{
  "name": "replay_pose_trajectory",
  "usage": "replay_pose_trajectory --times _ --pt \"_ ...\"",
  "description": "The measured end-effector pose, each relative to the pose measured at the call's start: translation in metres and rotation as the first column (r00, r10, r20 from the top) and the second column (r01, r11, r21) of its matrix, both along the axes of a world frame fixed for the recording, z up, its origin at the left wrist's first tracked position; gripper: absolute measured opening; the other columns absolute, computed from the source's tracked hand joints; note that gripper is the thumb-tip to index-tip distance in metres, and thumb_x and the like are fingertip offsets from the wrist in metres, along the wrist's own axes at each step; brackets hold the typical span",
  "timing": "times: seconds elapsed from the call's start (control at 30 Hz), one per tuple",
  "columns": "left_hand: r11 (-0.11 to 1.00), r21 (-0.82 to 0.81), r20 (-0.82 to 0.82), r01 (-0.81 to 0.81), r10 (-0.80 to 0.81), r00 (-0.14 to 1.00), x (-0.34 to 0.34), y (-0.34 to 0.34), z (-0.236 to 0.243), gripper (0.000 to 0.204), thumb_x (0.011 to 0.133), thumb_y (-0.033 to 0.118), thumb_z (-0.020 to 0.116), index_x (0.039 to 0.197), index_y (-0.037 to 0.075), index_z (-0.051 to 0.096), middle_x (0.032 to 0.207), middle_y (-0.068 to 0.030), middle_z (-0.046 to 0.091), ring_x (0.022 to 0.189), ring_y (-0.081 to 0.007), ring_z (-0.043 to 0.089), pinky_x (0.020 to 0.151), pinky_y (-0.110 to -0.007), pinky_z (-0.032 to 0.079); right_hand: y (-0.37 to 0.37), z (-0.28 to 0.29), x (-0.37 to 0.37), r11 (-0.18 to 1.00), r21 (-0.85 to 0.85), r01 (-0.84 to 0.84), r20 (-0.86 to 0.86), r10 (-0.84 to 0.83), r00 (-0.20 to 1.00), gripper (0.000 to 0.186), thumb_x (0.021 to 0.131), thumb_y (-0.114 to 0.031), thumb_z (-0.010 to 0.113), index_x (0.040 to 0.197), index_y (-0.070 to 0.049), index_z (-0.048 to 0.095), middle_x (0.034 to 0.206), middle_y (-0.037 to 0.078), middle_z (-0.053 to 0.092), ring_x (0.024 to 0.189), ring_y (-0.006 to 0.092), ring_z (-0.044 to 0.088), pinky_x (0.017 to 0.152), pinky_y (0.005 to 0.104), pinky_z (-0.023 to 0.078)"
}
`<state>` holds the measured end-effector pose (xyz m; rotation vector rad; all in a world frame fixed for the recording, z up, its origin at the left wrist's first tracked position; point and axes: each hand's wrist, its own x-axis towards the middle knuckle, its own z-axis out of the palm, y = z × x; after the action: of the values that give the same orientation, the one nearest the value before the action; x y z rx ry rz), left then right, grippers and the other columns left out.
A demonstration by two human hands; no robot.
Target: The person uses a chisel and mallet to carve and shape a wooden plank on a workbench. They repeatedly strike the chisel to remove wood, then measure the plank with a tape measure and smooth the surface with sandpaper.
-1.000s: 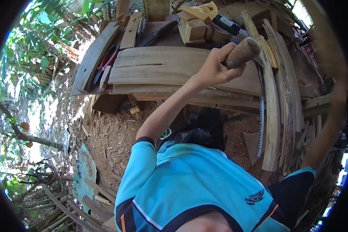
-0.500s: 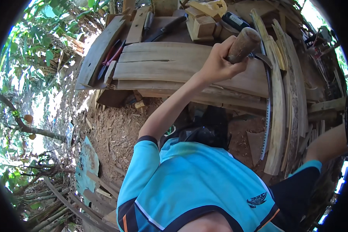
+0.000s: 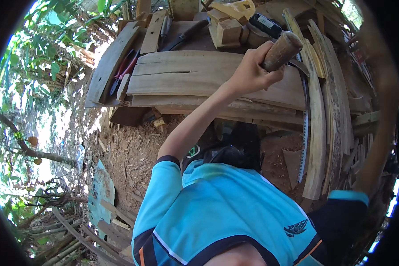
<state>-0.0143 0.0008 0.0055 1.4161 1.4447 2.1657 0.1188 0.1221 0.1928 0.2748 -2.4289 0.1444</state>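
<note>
Left hand (image 3: 257,73) clasping wooden handle (image 3: 283,51), holding curved metal blade (image 3: 299,66) over right end of bench (image 3: 195,43), near pale wooden strip (image 3: 315,146); right hand (image 3: 381,66) appearing blurred beyond bench's right edge, grip impossible to tell.

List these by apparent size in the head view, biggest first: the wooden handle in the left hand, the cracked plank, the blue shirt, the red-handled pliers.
1. Blue shirt
2. Cracked plank
3. Wooden handle in the left hand and red-handled pliers: similar lengths, and the handle seems nearer the camera, so unranked.
</note>
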Motion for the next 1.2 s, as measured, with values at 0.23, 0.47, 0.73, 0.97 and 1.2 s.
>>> replay_pose_trajectory --times 0.23,0.47,0.73,0.97,1.2 --pt "0.999 0.031 0.015 0.017 -0.017 1.000 -0.002 0.001 -0.004 0.023 0.073 0.002 0.058 0.092 0.000 0.047 0.067 -0.0019 0.055 0.047 -0.0064 0.052 0.039 -0.021 0.043 0.002 0.006 0.000 1.000 -0.012 0.002 -0.026 -0.002 1.000 0.035 0.086 -0.024 0.054 0.114 -0.003 0.054 0.102 0.015 0.061 0.092 0.0195 0.061 0.077 0.0265 0.049" --pt "0.985 -0.020 0.149 -0.169 0.170 0.974 -0.007 -0.015 -0.004 0.015 0.074 0.000 0.057 0.085 0.001 0.047 0.057 -0.0016 0.050 0.039 -0.0074 0.046 0.032 -0.022 0.037 0.019 -0.033 -0.034 0.980 -0.194 -0.033 0.004 0.034 0.999 0.033 0.086 -0.024 0.054 0.111 -0.002 0.058 0.100 0.015 0.062 0.091 0.0195 0.062 0.076 0.0271 0.050" --pt "0.995 -0.043 0.292 -0.091 0.100 0.951 -0.027 0.009 0.003 0.017 0.079 0.003 0.059 0.073 0.006 0.043 0.048 -0.0002 0.042 0.032 -0.0063 0.037 0.028 -0.023 0.028 0.080 -0.154 -0.064 0.682 -0.707 0.189 0.042 -0.227 0.973 0.037 0.084 -0.025 0.055 0.113 -0.002 0.058 0.102 0.015 0.063 0.100 0.0213 0.058 0.084 0.0287 0.043" --pt "0.951 -0.296 0.416 0.092 0.041 0.909 -0.048 0.050 -0.055 0.019 0.078 0.010 0.062 0.081 0.006 0.044 0.051 0.0010 0.043 0.033 -0.0061 0.036 0.029 -0.022 0.025 0.080 -0.274 -0.061 0.575 -0.785 0.231 0.047 -0.316 0.948 0.032 0.084 -0.021 0.055 0.110 -0.003 0.059 0.111 0.015 0.058 0.105 0.0229 0.054 0.084 0.0317 0.043" --pt "0.807 -0.539 0.367 0.241 -0.032 0.930 -0.036 0.026 -0.025 0.034 0.080 0.027 0.066 0.100 0.004 0.051 0.058 0.0000 0.047 0.040 -0.0061 0.043 0.034 -0.022 0.031 0.085 -0.281 -0.059 0.641 -0.633 0.434 -0.048 -0.593 0.804 0.023 0.078 -0.015 0.059 0.096 -0.002 0.063 0.089 0.014 0.057 0.081 0.0272 0.057 0.071 0.0348 0.047"
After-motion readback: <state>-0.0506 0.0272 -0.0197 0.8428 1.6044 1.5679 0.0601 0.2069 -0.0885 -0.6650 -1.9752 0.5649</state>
